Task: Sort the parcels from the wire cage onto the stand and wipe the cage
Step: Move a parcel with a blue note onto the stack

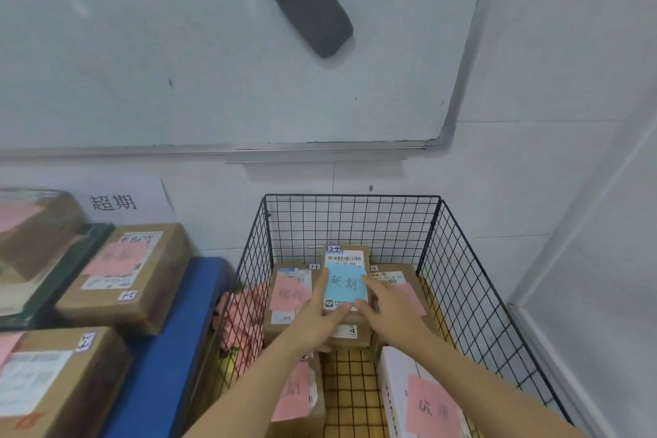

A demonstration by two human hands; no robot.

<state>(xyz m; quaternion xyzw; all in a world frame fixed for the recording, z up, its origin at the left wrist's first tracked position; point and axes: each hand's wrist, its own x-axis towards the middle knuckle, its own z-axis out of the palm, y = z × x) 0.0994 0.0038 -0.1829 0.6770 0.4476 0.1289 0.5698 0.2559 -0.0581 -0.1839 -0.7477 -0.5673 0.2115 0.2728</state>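
A black wire cage (458, 281) stands against the wall and holds several cardboard parcels. The middle parcel (346, 261), marked 24 and bearing a blue note, sits between both my hands. My left hand (318, 322) grips its left side with the thumb on top. My right hand (389, 311) grips its right side, fingers along the edge. Brown parcels with pink notes lie left (289, 290) and right (398, 279) of it. A white box (401, 384) with a pink note sits at the cage's near right.
To the left, a blue stand (167, 348) carries brown parcels (128, 274) with pink notes under a paper sign (117, 201). A whiteboard (177, 64) with a dark eraser (311, 5) hangs on the wall above. A white wall closes the right side.
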